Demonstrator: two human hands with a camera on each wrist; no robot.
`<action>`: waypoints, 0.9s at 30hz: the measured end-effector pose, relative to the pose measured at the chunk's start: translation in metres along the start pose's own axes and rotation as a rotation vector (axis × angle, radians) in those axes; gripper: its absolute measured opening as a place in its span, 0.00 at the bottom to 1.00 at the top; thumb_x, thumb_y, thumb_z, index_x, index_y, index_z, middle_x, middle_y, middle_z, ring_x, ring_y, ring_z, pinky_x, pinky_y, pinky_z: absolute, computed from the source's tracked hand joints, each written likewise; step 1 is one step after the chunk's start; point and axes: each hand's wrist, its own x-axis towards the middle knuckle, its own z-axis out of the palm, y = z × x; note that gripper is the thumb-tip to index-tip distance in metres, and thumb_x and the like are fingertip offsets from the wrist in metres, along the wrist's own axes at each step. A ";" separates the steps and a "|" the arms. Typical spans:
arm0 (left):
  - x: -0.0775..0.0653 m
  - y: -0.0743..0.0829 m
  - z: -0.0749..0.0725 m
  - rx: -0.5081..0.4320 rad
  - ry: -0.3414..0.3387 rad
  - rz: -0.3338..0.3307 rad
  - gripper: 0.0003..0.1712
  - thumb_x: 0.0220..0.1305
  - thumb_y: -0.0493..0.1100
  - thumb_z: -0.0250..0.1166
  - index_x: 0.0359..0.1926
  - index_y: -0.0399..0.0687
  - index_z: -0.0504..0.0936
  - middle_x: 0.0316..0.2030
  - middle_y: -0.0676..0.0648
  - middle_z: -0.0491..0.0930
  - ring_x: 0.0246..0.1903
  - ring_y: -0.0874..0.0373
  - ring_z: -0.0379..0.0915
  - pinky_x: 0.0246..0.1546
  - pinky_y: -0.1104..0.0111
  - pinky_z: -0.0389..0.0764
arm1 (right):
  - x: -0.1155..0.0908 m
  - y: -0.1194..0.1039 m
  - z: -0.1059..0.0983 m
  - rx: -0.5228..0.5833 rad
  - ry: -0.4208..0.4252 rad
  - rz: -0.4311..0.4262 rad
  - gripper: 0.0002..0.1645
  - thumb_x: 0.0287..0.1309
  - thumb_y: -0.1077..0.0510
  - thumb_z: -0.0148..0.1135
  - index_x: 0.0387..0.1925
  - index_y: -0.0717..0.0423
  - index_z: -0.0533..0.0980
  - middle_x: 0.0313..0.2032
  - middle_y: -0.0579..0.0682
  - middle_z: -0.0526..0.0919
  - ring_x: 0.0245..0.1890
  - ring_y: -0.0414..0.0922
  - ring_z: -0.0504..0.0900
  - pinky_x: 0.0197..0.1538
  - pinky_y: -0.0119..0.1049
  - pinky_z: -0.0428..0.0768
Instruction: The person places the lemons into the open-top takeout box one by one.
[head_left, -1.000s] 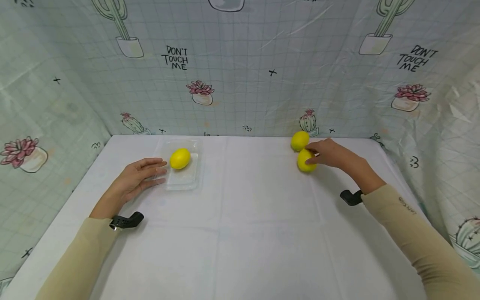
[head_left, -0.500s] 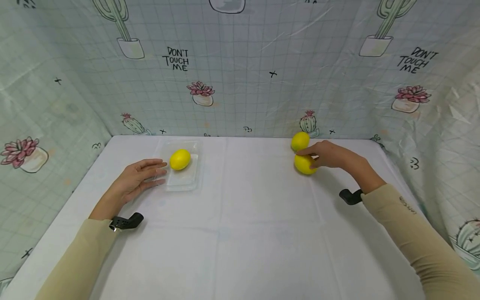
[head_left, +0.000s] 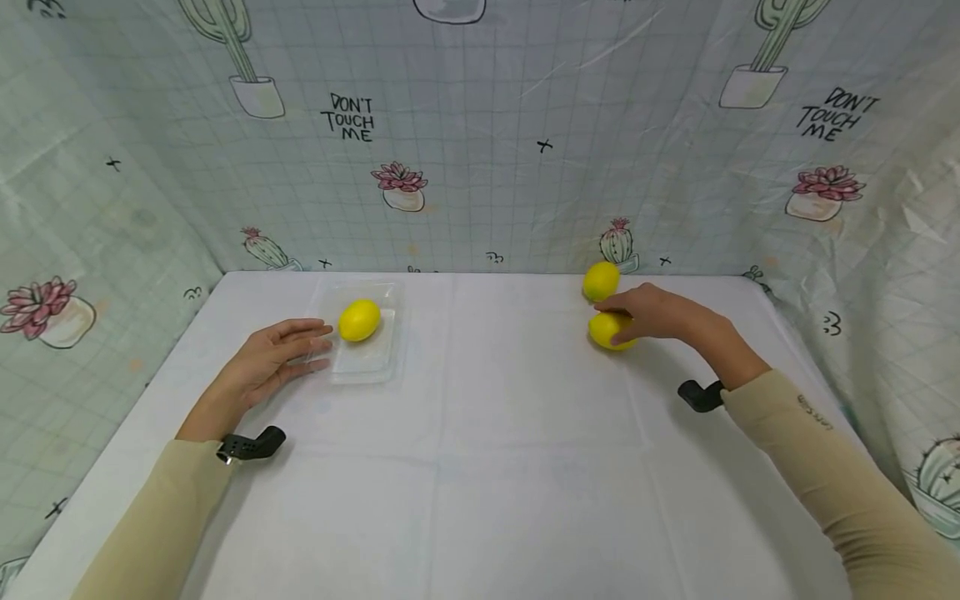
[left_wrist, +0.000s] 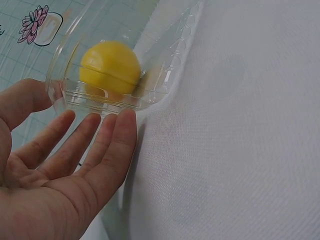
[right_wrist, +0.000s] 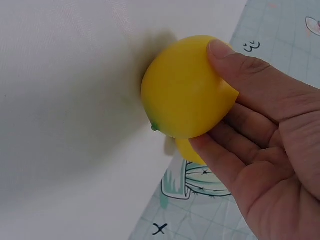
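Observation:
My right hand [head_left: 656, 312] grips a yellow lemon [right_wrist: 187, 87] between thumb and fingers, close over the white tabletop; a small green stem tip shows on it in the right wrist view. Just behind it sits a second lemon [head_left: 601, 282] at the table's back edge. On the left, a clear plastic container [head_left: 365, 367] holds a third lemon [head_left: 359, 320]. My left hand [head_left: 273, 358] is beside the container, fingers extended with their tips right at its near wall, as the left wrist view [left_wrist: 70, 165] also shows.
The table [head_left: 510, 467] is covered with a white cloth. A printed curtain [head_left: 480, 125] with cactus drawings hangs behind it and along both sides. Each wrist wears a black strap [head_left: 255, 442].
My right hand has shifted slightly left on the front lemon and turned it, so that it lies more sideways. The left hand and its container have stayed in place.

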 end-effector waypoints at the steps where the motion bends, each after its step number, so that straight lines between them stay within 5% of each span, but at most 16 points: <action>1: 0.000 0.000 0.000 0.000 0.001 0.000 0.32 0.76 0.33 0.57 0.74 0.32 0.56 0.60 0.51 0.78 0.57 0.56 0.79 0.58 0.61 0.82 | 0.000 0.000 -0.001 -0.006 -0.001 -0.002 0.37 0.61 0.55 0.73 0.68 0.63 0.72 0.60 0.61 0.80 0.55 0.55 0.77 0.64 0.58 0.76; 12: 0.000 -0.001 -0.001 0.017 0.006 0.007 0.33 0.75 0.35 0.60 0.74 0.32 0.57 0.60 0.51 0.79 0.57 0.56 0.79 0.58 0.60 0.83 | 0.004 -0.002 -0.003 -0.017 -0.015 0.008 0.39 0.61 0.53 0.73 0.68 0.66 0.70 0.59 0.60 0.80 0.57 0.56 0.77 0.65 0.58 0.75; 27: -0.001 -0.006 -0.001 -0.011 0.035 0.026 0.35 0.75 0.34 0.59 0.75 0.30 0.54 0.60 0.51 0.78 0.57 0.56 0.80 0.58 0.60 0.82 | 0.005 -0.005 -0.002 -0.049 -0.038 -0.031 0.31 0.59 0.55 0.75 0.63 0.55 0.79 0.54 0.55 0.84 0.49 0.51 0.77 0.58 0.53 0.80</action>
